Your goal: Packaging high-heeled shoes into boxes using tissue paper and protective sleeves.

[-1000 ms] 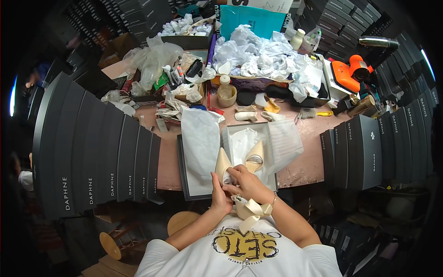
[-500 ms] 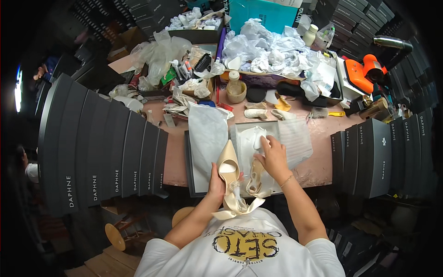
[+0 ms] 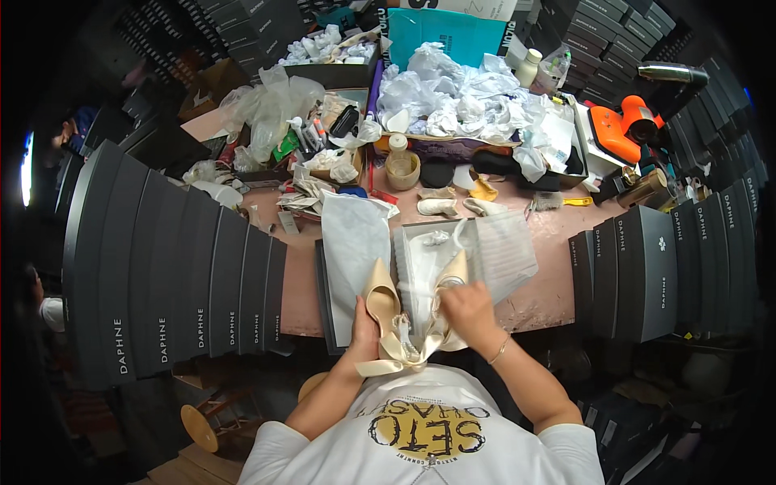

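the left hand (image 3: 365, 330) is wrapped along the outer side of a cream pointed-toe shoe (image 3: 377, 282), gripping it with the toe pointing away from the person, over the near part of an open dark-edged shoebox (image 3: 321, 283). a cream satin bow (image 3: 390, 356) hangs at the near end of the shoe, close to the person's white t-shirt (image 3: 356, 440). the right hand (image 3: 472, 314) is curled in above a second cream shoe (image 3: 456, 267), just beside the first, its toe also pointing away; the fingers are blurred, so i cannot tell whether they pinch anything.

a white wrapping sheet (image 3: 349, 242) covers the left part of the shoebox, and a translucent ribbed sheet (image 3: 509, 252) spreads out over its right edge. crumpled white tissue (image 3: 436, 238) lies inside, beyond the shoes. the shoebox rests on a pinkish surface (image 3: 537, 303), between rows of dark shoeboxes (image 3: 182, 279) on the left and more dark boxes (image 3: 634, 275) on the right. farther back are a squat jar (image 3: 402, 170), a yellow-handled brush (image 3: 550, 201), an orange device (image 3: 612, 136) and a heap of crumpled paper (image 3: 457, 101).
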{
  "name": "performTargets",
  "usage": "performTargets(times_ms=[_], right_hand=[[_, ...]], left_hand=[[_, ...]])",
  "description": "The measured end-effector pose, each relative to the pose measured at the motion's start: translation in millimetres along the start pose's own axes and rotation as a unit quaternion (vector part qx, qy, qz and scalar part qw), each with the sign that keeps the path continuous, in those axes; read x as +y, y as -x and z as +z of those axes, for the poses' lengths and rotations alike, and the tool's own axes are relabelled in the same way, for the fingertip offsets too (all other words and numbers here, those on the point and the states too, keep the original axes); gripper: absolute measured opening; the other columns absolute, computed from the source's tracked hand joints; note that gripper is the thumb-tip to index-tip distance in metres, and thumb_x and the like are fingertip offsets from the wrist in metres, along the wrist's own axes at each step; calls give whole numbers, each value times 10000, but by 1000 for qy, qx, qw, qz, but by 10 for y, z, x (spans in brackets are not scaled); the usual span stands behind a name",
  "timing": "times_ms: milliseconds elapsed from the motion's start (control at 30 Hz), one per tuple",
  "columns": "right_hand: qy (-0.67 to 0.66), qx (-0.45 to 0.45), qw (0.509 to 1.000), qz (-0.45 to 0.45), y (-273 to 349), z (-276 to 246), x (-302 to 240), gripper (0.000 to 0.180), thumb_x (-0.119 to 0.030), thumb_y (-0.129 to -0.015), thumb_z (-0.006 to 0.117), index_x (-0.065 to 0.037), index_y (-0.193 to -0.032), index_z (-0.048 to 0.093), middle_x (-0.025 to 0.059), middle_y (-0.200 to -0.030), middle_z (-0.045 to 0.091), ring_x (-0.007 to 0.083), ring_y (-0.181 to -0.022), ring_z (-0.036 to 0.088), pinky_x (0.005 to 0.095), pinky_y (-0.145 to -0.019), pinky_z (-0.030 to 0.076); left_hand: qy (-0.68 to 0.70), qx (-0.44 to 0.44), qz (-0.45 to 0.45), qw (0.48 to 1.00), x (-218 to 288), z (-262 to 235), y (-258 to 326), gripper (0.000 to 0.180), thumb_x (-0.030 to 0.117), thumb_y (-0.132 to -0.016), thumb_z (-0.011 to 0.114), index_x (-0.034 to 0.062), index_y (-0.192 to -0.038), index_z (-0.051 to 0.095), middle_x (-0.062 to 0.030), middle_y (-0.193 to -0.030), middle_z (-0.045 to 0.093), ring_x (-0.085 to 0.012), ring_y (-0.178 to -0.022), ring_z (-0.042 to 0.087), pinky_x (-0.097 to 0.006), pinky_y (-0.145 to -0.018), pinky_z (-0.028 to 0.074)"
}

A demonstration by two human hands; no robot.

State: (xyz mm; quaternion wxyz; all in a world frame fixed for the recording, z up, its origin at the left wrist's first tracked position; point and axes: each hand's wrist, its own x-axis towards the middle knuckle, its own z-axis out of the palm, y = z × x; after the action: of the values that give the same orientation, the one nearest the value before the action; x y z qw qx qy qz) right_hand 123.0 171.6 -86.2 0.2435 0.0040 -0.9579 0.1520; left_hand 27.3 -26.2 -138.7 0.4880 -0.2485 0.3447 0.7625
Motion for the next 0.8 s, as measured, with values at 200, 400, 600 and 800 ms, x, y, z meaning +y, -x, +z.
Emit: performTargets(times_ms=[200,400,600,800], right_hand=[[-350,-214,903,128,-327,59,-326,286,-312,-855,576,-37,-935,594,110,-809,577,317,-855,574,481,-832,380],[-280,-297,898,163,-304,847,-363,609,-525,-959,290,4,-1098,557,235,-970,530,379,-1063,466,551,-883,327],[-299,-395,842,212,-443,477,-511,742,-592,-934,285,77,-1165,509,257,-1073,539,417,-1068,483,544,-931,306],[-307,-170,913,209,-21,927,-792,706,-544,-959,267,86,-1199,474,317,-1118,495,465,-1065,465,510,-951,311]], left_hand=[[-49,3,37,998,11,287,14,756,698,-898,244,71,-1255,471,-135,-1142,565,-273,-1000,586,-416,-872,500],[-83,5,82,993,-270,427,89,689,612,-948,255,116,-1425,278,-95,-1430,349,-241,-1300,368,-378,-1069,341],[-131,-53,5,990,150,323,32,680,634,-929,302,103,-1349,357,-104,-1188,549,-240,-1106,530,-390,-948,447],[-161,-3,48,986,269,151,-364,473,496,-919,507,119,-1189,411,-108,-884,572,-241,-749,609,-391,-681,536]])
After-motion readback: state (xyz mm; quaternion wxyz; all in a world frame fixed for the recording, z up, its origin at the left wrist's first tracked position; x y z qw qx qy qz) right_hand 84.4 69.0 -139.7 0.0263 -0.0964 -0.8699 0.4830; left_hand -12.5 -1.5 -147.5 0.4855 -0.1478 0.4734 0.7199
